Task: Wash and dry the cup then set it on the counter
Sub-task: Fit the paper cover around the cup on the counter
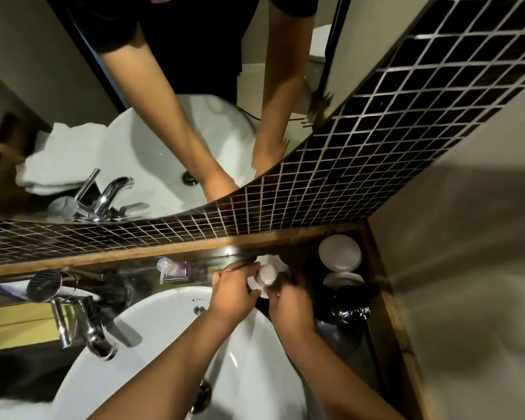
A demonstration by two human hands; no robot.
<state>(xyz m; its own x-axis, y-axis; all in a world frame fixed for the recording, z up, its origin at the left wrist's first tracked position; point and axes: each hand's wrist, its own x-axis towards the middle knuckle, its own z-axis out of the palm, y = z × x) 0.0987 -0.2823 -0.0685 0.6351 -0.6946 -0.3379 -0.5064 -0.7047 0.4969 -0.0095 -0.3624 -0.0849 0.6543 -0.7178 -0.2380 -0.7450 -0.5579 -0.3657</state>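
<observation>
A small clear cup (266, 275) is held bottom-up above the dark counter (303, 262), just past the right rim of the white sink (164, 325). A white cloth or tissue (272, 260) is wrapped around and behind it. My left hand (234, 294) presses the cloth against the cup's left side. My right hand (288, 304) grips the cup and cloth from the right and below. Both hands hide most of the cup's body.
A chrome faucet (88, 325) stands left of the sink, with a hair dryer (46, 283) behind it. A soap bottle (176, 269) lies by the mirror. Two white round lids (340, 253) and a black bag (350, 304) sit on the counter's right. The drain (202, 395) is near.
</observation>
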